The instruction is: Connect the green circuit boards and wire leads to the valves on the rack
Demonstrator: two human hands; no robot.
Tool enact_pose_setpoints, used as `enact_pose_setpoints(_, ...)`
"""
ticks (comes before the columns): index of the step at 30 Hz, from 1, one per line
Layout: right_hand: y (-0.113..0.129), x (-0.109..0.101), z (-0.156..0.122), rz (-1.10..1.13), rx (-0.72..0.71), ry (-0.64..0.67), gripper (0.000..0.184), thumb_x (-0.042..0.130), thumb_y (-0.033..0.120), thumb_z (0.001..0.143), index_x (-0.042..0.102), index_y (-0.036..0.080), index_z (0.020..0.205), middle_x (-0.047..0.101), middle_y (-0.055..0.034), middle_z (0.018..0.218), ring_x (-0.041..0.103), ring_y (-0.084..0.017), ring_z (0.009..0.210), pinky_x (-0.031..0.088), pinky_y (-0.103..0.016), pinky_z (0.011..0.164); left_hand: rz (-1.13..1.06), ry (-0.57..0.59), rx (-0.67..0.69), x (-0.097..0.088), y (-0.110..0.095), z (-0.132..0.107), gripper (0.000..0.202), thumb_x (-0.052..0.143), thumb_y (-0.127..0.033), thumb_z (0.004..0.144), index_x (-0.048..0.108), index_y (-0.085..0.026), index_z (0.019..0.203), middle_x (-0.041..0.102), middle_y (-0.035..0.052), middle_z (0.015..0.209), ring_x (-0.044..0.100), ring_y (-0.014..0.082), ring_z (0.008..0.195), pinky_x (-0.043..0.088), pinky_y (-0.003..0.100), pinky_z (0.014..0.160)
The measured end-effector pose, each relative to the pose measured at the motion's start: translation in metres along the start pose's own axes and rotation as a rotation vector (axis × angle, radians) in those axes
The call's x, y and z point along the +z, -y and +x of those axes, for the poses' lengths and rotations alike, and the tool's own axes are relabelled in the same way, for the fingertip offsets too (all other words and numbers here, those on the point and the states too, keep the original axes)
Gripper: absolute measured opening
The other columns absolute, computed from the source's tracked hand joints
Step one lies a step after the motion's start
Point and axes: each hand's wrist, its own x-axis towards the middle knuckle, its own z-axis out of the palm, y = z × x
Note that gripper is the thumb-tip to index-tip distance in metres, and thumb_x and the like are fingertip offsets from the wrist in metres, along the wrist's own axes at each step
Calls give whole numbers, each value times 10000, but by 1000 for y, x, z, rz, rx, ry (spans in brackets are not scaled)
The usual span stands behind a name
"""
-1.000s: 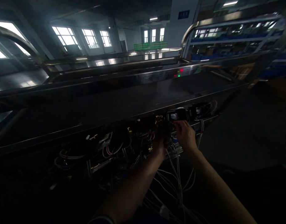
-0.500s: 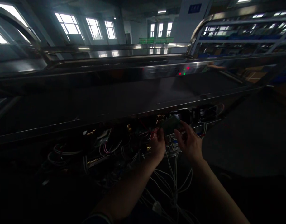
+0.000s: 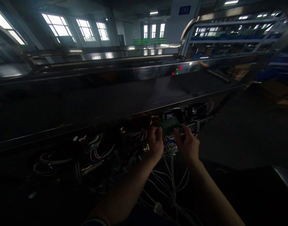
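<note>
A small green circuit board (image 3: 169,124) is held between both hands, just in front of the open underside of a long steel machine. My left hand (image 3: 156,142) pinches its left edge and my right hand (image 3: 187,143) grips its right edge from below. White wires (image 3: 172,175) hang down from the board area between my forearms. Behind the board sits a dark boxy part (image 3: 178,113).
Along the machine's lower edge (image 3: 106,116) runs a tangle of red and white wires (image 3: 97,153) and brass terminals (image 3: 146,147). Red and green indicator lights (image 3: 176,71) glow on the far rail. Metal shelving (image 3: 231,34) stands at the right. The room is dim.
My hands have drawn the green board a little out and toward me from the dark boxy part. The view has shifted slightly to the right.
</note>
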Motion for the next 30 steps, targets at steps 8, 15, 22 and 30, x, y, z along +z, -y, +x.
enact_pose_setpoints(8, -1, -2, -1, 48, 49, 25, 473, 380, 540, 879, 596, 151, 1040, 676, -75, 772, 592, -158, 542, 418, -277, 538, 32, 14, 21, 0, 0, 0, 406, 508, -617, 795, 490, -212, 766, 394, -73, 473, 378, 85, 403, 315, 200, 401)
enact_pose_setpoints(15, -1, -2, -1, 89, 65, 15, 461, 404, 537, 871, 601, 149, 1024, 678, -82, 785, 598, -165, 562, 437, -286, 567, 84, 24, 49, -1, 2, 2, 415, 486, -624, 804, 492, -210, 768, 417, -61, 503, 386, 93, 423, 327, 216, 432)
enact_pose_setpoints(22, -2, -2, -3, 115, 67, 19, 456, 416, 532, 869, 590, 141, 1028, 676, -74, 785, 605, -164, 574, 439, -278, 567, 121, 20, 91, -2, 4, 3, 396, 483, -591, 823, 499, -201, 758, 416, -57, 518, 389, 91, 441, 323, 214, 451)
enact_pose_setpoints(30, -1, -3, -2, 94, 86, 31, 474, 406, 538, 870, 589, 140, 1052, 681, -78, 789, 605, -170, 576, 436, -287, 572, 110, 17, 73, -1, 2, 3, 396, 493, -591, 816, 493, -200, 749, 414, -57, 518, 390, 91, 442, 325, 212, 438)
